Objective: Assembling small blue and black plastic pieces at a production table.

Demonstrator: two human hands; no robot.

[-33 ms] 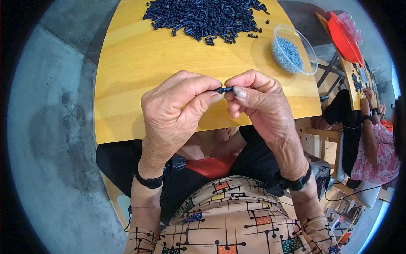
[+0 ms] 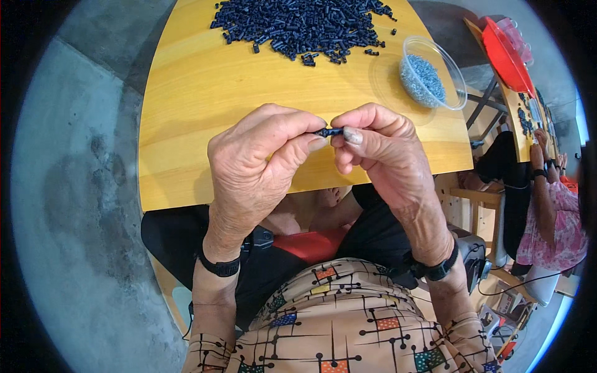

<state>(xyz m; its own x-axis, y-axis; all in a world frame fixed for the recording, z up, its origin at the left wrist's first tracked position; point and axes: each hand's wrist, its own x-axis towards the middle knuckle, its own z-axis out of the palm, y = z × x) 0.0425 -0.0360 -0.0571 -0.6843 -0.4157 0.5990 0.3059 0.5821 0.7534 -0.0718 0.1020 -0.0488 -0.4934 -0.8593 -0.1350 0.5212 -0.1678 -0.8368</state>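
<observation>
Yellow wooden bench (image 2: 205, 124) over grey concrete floor (image 2: 81, 186). Beyond the fingers: one heap of dark tubes (image 2: 301, 25), one clear bowl (image 2: 457, 81). Left hand (image 2: 261, 161) and right hand (image 2: 379, 149) fingers pinch one dark tube (image 2: 329, 132).

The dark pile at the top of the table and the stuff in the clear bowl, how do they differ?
The pile of dark blue tube pieces lies loose and spread out on the wooden table; the pale blue-grey bits sit contained in the clear bowl. The pile's pieces are darker and visibly larger; the bowl's bits are lighter and much finer. The pile covers far more area. Both are heaps of many small parts on the table's far side.
</observation>
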